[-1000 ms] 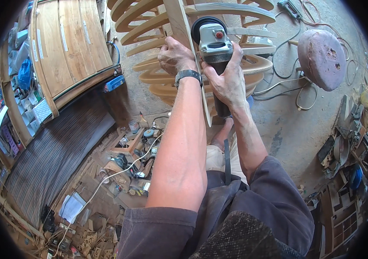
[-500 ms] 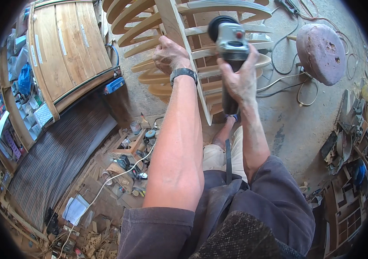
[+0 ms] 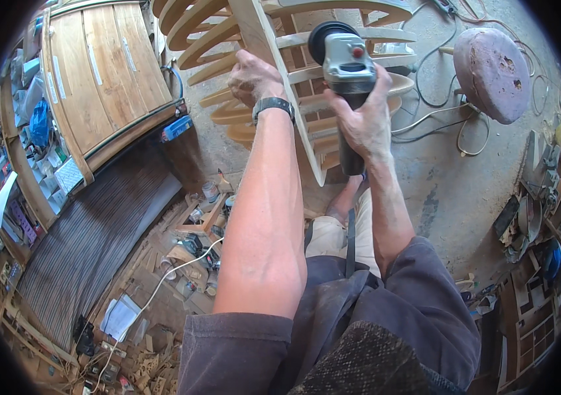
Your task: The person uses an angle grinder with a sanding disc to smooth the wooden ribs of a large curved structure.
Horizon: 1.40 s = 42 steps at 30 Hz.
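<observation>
A ribbed wooden frame (image 3: 254,33) rises at the top middle, its curved slats branching off a long central board. My left hand (image 3: 254,78), with a dark watch on the wrist, is closed on one of the curved slats left of that board; the fingertips are partly hidden. In my right hand (image 3: 364,125) is an angle grinder (image 3: 347,59) with a grey metal head, a red button and a black body. Its round black disc (image 3: 328,41) is over the slats right of the board; whether it touches them I cannot tell.
A round, worn pinkish stool (image 3: 491,76) stands to the right, near loose cables (image 3: 428,115) on the concrete floor. On the left is a slatted wooden panel (image 3: 96,59). Tools, papers and wood scraps (image 3: 155,342) litter the lower left; offcuts (image 3: 530,204) pile up at the far right.
The grinder has shifted slightly left and up a little. My left hand has also moved a little up and left, still closed on the frame.
</observation>
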Available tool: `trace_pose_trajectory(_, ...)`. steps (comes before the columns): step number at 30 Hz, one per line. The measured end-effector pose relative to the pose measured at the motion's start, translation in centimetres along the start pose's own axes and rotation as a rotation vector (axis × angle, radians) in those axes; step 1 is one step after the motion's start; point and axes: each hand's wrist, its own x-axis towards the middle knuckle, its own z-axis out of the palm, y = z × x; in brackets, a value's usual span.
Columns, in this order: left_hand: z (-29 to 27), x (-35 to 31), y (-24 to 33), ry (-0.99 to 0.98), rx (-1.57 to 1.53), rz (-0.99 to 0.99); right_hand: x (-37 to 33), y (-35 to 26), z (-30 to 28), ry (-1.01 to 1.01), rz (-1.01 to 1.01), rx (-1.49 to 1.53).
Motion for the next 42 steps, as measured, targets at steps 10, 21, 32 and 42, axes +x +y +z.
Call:
trace_pose_trajectory(10, 0.4, 0.5, -0.5, -0.039, -0.056, 0.006, -4.4, 1.7, 0.5, -0.178, 0.064, -0.02)
trace_pose_trajectory(21, 0.5, 0.9, -1.1, -0.029, -0.057, 0.052, -4.7, 1.6, 1.3, -0.223, 0.106, -0.009)
trace_pose_trajectory(32, -0.1, 0.0, -0.1, -0.037, -0.05, -0.008, -5.3, 2.0, 1.5, -0.198, 0.064, -0.055)
trace_pose_trajectory(42, -0.2, -0.7, 0.1, -0.038, 0.159, 0.141, -5.4, 2.6, 1.7, -0.185, 0.075, -0.019)
